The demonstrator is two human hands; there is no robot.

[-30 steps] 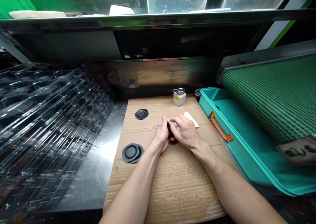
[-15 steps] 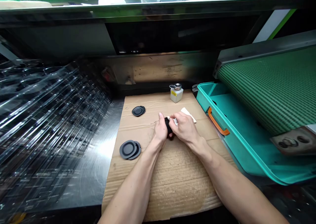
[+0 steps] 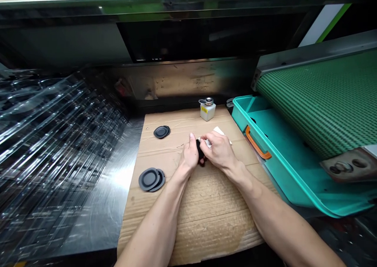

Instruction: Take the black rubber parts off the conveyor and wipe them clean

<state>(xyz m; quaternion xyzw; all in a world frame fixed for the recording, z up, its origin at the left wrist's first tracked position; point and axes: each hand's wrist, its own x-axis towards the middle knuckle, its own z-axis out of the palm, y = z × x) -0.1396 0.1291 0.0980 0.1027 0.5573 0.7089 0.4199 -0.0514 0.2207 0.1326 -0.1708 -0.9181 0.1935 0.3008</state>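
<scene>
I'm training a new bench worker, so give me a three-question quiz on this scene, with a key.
1. True or false: the right hand holds a white wipe to a black rubber part gripped by the left hand.
2. Multiple choice: what sits to the right of the cardboard sheet? A) a wooden crate, B) a teal tray with an orange handle, C) a glass jar.
3. Fill in the blank: the dispenser bottle stands at the ____ edge of the cardboard sheet.

Key: 1 true; 2 B; 3 far.
</scene>
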